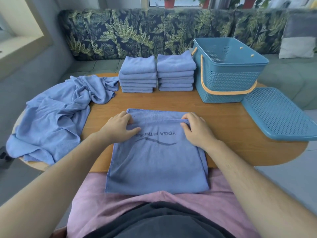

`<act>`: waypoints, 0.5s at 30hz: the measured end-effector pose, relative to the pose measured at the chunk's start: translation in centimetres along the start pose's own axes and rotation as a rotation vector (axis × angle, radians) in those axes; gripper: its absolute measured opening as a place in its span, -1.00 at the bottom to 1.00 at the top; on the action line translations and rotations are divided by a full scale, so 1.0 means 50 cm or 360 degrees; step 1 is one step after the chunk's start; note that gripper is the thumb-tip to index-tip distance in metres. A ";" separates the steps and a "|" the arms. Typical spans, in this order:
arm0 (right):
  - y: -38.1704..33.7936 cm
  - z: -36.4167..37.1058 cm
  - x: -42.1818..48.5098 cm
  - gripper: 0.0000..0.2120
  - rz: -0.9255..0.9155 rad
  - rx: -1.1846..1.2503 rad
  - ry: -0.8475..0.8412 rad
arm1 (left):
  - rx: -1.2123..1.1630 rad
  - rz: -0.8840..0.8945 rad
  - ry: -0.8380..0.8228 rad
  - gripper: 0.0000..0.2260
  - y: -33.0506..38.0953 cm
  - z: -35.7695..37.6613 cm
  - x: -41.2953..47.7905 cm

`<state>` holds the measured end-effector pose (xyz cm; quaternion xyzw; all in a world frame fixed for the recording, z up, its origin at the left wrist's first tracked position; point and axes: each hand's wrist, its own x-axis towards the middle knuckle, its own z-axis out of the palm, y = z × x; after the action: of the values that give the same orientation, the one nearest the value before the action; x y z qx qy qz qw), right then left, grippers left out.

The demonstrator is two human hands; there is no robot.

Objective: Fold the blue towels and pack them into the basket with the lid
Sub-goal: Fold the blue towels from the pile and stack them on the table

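Observation:
A blue towel (157, 160) printed "YOGA FITNESS" lies across the near table edge and hangs onto my lap. My left hand (118, 127) pinches its folded edge at the left. My right hand (195, 128) pinches the same fold at the right. Two stacks of folded blue towels (138, 74) (175, 71) stand at the table's far side. Unfolded blue towels (56, 117) are heaped at the left. The teal basket (228, 78) with an orange handle stands open at the far right; I see nothing inside it. Its perforated lid (277, 114) lies flat beside it.
The oval wooden table (223, 126) has bare surface between the towel and the basket. A leaf-patterned sofa back (137, 31) runs behind the table, with a grey cushion (298, 47) at the right.

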<state>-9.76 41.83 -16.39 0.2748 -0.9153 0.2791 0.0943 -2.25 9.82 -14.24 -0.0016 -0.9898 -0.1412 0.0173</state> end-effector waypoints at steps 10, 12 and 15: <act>0.044 -0.016 0.000 -0.87 0.0317 0.0251 0.0133 | -0.0022 0.0089 -0.0038 -0.78 -0.014 -0.033 0.016; 0.046 -0.023 0.015 -0.85 0.0394 0.0217 0.0145 | -0.0035 0.0048 0.0040 -0.76 -0.015 -0.036 0.023; 0.050 -0.017 0.043 -0.84 0.0485 0.0124 0.0164 | -0.0113 -0.0030 0.0136 -0.78 -0.018 -0.030 0.045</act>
<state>-12.92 43.07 -16.12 0.1215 -0.9288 0.3390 0.0870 -4.44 8.54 -12.95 0.0130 -0.9825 -0.1764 0.0582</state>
